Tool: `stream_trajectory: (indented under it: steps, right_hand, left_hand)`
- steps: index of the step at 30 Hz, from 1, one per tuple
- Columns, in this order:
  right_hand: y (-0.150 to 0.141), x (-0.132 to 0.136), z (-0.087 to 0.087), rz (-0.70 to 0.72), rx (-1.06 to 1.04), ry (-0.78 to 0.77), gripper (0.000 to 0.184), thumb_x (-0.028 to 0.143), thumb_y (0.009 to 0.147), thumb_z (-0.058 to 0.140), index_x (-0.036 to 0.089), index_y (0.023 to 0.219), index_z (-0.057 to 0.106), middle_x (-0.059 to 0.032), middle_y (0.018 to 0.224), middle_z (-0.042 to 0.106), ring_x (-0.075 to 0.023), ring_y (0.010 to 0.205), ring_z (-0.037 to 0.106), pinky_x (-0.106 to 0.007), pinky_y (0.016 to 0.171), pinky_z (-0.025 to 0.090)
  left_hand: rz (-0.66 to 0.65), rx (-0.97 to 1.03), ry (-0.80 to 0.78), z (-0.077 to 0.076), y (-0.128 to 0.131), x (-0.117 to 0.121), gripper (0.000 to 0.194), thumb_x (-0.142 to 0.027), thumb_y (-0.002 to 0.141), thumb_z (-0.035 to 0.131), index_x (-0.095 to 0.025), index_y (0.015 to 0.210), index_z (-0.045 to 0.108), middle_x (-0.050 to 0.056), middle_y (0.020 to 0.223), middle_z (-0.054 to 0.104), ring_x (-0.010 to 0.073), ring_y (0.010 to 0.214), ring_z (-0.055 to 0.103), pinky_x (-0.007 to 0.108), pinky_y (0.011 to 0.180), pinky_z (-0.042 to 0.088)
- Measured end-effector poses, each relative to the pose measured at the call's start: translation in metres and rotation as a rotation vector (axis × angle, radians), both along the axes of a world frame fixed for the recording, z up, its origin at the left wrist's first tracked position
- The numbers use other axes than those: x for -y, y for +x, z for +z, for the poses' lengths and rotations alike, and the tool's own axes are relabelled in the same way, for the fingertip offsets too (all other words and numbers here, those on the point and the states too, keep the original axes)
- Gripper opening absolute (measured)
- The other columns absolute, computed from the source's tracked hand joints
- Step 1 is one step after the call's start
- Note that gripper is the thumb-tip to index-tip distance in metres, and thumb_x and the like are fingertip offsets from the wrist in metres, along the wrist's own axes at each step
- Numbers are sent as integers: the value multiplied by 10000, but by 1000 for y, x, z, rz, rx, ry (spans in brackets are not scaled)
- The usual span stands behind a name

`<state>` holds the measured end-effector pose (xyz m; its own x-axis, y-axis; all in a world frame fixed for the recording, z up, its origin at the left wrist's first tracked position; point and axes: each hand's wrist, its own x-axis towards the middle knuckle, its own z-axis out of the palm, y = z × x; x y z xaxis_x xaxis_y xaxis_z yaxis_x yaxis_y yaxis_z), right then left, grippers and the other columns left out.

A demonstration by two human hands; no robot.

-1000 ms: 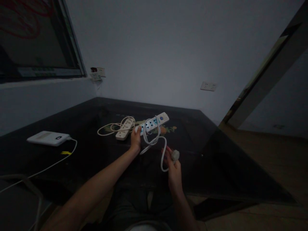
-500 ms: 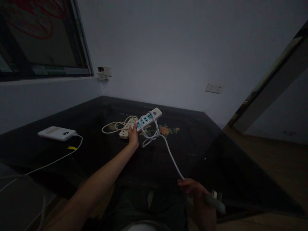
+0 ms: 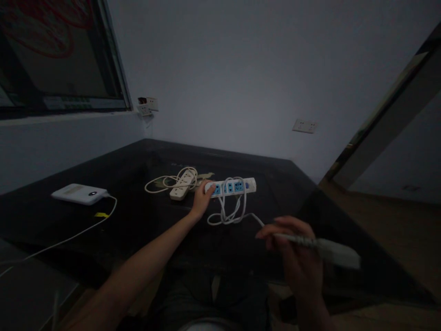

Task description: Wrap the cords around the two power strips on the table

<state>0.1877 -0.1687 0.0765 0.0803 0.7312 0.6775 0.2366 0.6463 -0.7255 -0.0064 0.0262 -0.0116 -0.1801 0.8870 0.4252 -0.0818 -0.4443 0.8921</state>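
My left hand (image 3: 202,199) grips the near end of a white power strip with blue sockets (image 3: 233,186), held just above the dark table (image 3: 138,220). Its white cable (image 3: 230,210) is looped loosely around the strip and hangs below it. From the loops the cable runs right to my right hand (image 3: 296,257), whose fingers are closed on the cord just behind the white plug (image 3: 336,253). The plug sticks out to the right of my fingers. A second, cream power strip (image 3: 182,185) with its coiled cord lies on the table just left of my left hand.
A white power bank (image 3: 80,193) with a white cable (image 3: 69,236) lies on the table's left side. Wall sockets (image 3: 304,125) sit on the far wall and another socket (image 3: 147,104) in the corner. A window (image 3: 58,55) is at upper left. Wooden floor (image 3: 389,220) lies to the right.
My right hand has pulled the plug end out from the strip to the right and lifted it, unwinding cable. My left hand has turned the strip to lie level, pointing right.
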Motion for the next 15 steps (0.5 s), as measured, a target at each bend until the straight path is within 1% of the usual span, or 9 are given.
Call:
stream_trajectory:
  steps: [2, 4, 6, 8, 10, 12, 13, 15]
  right_hand:
    - [2, -23, 12, -67, 93, -17, 147, 245, 874, 538, 252, 1019, 565, 19, 653, 664, -125, 506, 542, -259, 547, 441]
    - [6, -49, 23, -53, 155, -60, 216, 282, 866, 544, 237, 1076, 553, 24, 623, 631, -151, 577, 579, -262, 573, 431]
    - [11, -77, 33, -49, 318, -119, 234, 308, 861, 545, 220, 1077, 566, 24, 594, 610, -157, 560, 570, -257, 554, 397]
    - [17, -101, 38, -104, 524, -145, 180, 297, 870, 526, 222, 1015, 600, 24, 558, 591, -154, 523, 549, -249, 533, 347]
    - [24, -120, 40, -201, 732, -146, 134, 296, 872, 533, 237, 951, 623, 17, 559, 588, -151, 505, 529, -243, 514, 291]
    - [31, -133, 38, -275, 935, -132, 123, 328, 872, 551, 251, 913, 638, 4, 593, 612, -152, 514, 528, -240, 508, 259]
    - [34, -138, 36, -288, 1024, -128, 133, 348, 876, 552, 256, 912, 642, -4, 622, 632, -153, 529, 539, -238, 510, 258]
    - [39, -145, 31, -246, 1166, -142, 173, 373, 897, 526, 263, 964, 641, -22, 715, 680, -163, 589, 582, -233, 524, 283]
  left_hand:
    - [-29, -62, 36, 0, 1, 1, 209, -369, 750, 648, -178, 834, 634, 33, 828, 619, 190, 779, 558, 288, 742, 439]
    - [-68, -123, 65, -1, 1, 2, 212, -366, 750, 646, -177, 847, 639, 45, 887, 634, 211, 847, 570, 311, 807, 430]
    - [-88, -171, 71, -1, 1, 2, 221, -369, 739, 657, -180, 852, 645, 47, 896, 639, 221, 863, 574, 324, 832, 427]
    - [-78, -197, 56, -3, 1, 2, 226, -377, 736, 660, -185, 857, 647, 47, 892, 643, 227, 861, 579, 335, 844, 428]
    - [-64, -212, 47, -4, 1, 0, 226, -380, 751, 645, -189, 871, 640, 57, 931, 651, 235, 896, 585, 346, 865, 425]
    - [-69, -232, 53, -6, 0, -2, 229, -378, 768, 626, -189, 897, 631, 68, 991, 656, 241, 939, 588, 357, 887, 421]
    - [-75, -246, 57, -7, -1, -4, 231, -376, 775, 618, -189, 909, 627, 72, 1017, 657, 241, 952, 589, 360, 896, 419]
    - [-76, -280, 60, -9, -3, -6, 231, -368, 782, 605, -185, 922, 620, 75, 1047, 659, 239, 966, 592, 363, 904, 421]
